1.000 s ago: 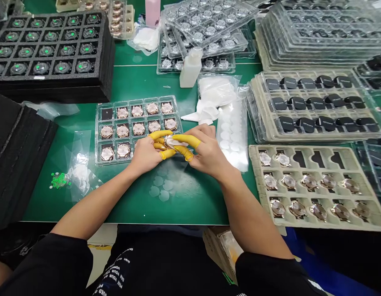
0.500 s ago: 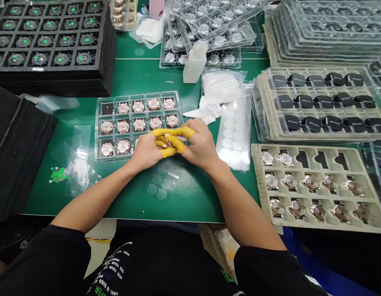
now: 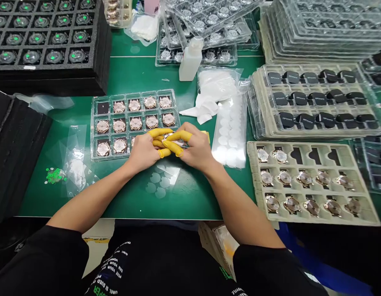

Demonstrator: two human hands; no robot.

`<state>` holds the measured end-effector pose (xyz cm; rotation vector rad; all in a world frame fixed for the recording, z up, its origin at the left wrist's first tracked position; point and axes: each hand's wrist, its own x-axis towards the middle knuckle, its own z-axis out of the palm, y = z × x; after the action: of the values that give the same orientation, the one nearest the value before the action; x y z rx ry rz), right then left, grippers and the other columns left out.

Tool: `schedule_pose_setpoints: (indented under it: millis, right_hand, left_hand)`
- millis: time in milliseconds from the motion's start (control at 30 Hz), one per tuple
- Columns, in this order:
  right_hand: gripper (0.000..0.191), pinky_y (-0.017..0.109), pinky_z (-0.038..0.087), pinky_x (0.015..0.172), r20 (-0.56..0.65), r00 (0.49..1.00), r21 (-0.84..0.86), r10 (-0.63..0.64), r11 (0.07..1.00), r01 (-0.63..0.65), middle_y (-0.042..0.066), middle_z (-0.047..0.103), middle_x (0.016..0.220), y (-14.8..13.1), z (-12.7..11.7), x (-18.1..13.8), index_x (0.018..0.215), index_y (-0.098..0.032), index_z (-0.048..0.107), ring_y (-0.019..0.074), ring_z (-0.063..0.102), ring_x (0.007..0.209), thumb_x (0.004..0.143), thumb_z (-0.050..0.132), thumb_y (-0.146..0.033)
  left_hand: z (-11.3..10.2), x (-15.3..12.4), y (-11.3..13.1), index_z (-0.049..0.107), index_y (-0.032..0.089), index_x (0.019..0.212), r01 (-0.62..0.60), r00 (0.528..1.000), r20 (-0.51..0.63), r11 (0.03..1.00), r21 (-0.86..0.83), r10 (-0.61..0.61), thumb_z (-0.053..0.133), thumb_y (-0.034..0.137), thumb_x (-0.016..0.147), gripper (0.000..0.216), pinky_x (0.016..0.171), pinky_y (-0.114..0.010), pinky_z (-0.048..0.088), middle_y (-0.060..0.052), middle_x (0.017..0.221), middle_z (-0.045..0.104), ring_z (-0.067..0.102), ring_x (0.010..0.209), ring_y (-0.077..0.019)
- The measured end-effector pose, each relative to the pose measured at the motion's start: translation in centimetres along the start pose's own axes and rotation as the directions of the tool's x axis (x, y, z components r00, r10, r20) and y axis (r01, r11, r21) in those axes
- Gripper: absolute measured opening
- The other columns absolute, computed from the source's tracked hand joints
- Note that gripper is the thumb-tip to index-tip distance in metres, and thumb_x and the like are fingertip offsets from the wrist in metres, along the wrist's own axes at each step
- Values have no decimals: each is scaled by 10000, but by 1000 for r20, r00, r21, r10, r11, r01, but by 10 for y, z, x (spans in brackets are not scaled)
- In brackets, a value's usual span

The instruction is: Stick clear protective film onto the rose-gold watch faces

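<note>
My left hand [image 3: 145,150] and my right hand [image 3: 196,148] meet over the green mat, both with yellow finger cots. Together they pinch a small rose-gold watch case [image 3: 169,141], with a bit of white cloth at the right fingers. Just behind my left hand lies a clear tray [image 3: 96,110] of rose-gold watch cases in rows. Several round clear film discs [image 3: 156,185] lie on the mat below my hands.
A beige tray [image 3: 360,181] of watch cases sits at the right, with trays of black parts [image 3: 310,100] behind it. A white bottle [image 3: 190,59], white pads in a bag [image 3: 230,131], black foam trays [image 3: 45,41] and green dots [image 3: 53,176] surround the mat.
My hands have stayed together on the watch case; the right fingers curled in closer over it. The view shifted slightly.
</note>
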<state>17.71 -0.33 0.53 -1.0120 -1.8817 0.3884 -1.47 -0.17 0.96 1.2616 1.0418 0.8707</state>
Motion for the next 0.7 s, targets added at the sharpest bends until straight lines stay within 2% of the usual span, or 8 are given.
schedule_pose_setpoints:
  millis: [100, 200, 300, 367, 400, 533, 600, 700]
  right_hand:
    - [286, 404, 475, 741, -79, 982, -151, 170, 972, -181, 59, 609, 841, 10, -12, 2, 878, -240, 726, 225, 564, 801, 982, 642, -493]
    - [317, 503, 477, 934, -133, 951, -295, 277, 905, -305, 106, 663, 998, 21, -38, 3, 970, -250, 752, 309, 576, 1028, 943, 670, -555]
    - [395, 544, 449, 1039, 6, 937, -171, 350, 923, -344, 101, 716, 1162, 17, -58, 1, 1218, -275, 723, 324, 581, 1148, 944, 668, -554]
    - [405, 537, 442, 1064, 162, 917, -51, 365, 931, -361, 70, 753, 1159, 8, -60, 1, 1293, -299, 696, 306, 608, 1150, 949, 675, -511]
    - [389, 533, 439, 1066, 227, 903, -20, 365, 929, -370, 61, 767, 1143, 3, -59, 1, 1287, -307, 704, 301, 616, 1147, 943, 687, -487]
    - [262, 498, 447, 993, 336, 867, 7, 368, 920, -393, 59, 788, 1013, -8, -52, 4, 1117, -281, 776, 293, 639, 1063, 910, 714, -429]
    - [191, 460, 458, 939, 356, 858, 41, 369, 911, -409, 55, 784, 971, -8, -53, 6, 1004, -256, 773, 266, 652, 985, 905, 702, -402]
    - [124, 399, 475, 845, 401, 842, 99, 362, 896, -432, 41, 773, 928, -8, -55, 8, 903, -234, 732, 219, 646, 864, 889, 684, -348]
  left_hand:
    - [1, -2, 2, 744, 139, 1235, -26, 999, -31, 1000, -14, 26, 923, 207, 606, 658, 789, -255, 664, -65, 991, 815, 783, 854, -173]
    - [3, -5, 0, 743, 145, 1237, -96, 991, -95, 995, -19, 94, 931, 266, 633, 645, 849, -275, 681, -70, 1028, 827, 800, 910, -186]
    - [5, -7, -9, 762, 166, 1223, -246, 962, -102, 966, 79, 254, 906, 283, 696, 559, 876, -289, 690, -63, 1047, 835, 813, 909, -185]
    - [5, -8, -16, 779, 180, 1203, -412, 900, -76, 894, 175, 430, 872, 267, 754, 467, 878, -290, 694, -55, 1053, 838, 816, 879, -171]
    - [4, -7, -20, 785, 187, 1193, -504, 847, -57, 834, 224, 528, 856, 252, 778, 426, 862, -281, 694, -50, 1047, 840, 814, 856, -160]
    - [1, -3, -24, 799, 218, 1152, -750, 591, 52, 525, 402, 805, 827, 199, 826, 328, 734, -207, 662, -18, 937, 845, 788, 745, -120]
    - [0, -1, -21, 793, 225, 1156, -791, 531, 121, 440, 425, 838, 823, 190, 844, 315, 720, -192, 645, -14, 912, 844, 783, 729, -114]
    - [-1, -1, -16, 773, 223, 1197, -827, 505, 198, 406, 388, 840, 813, 181, 870, 332, 724, -188, 634, -11, 888, 839, 773, 711, -106]
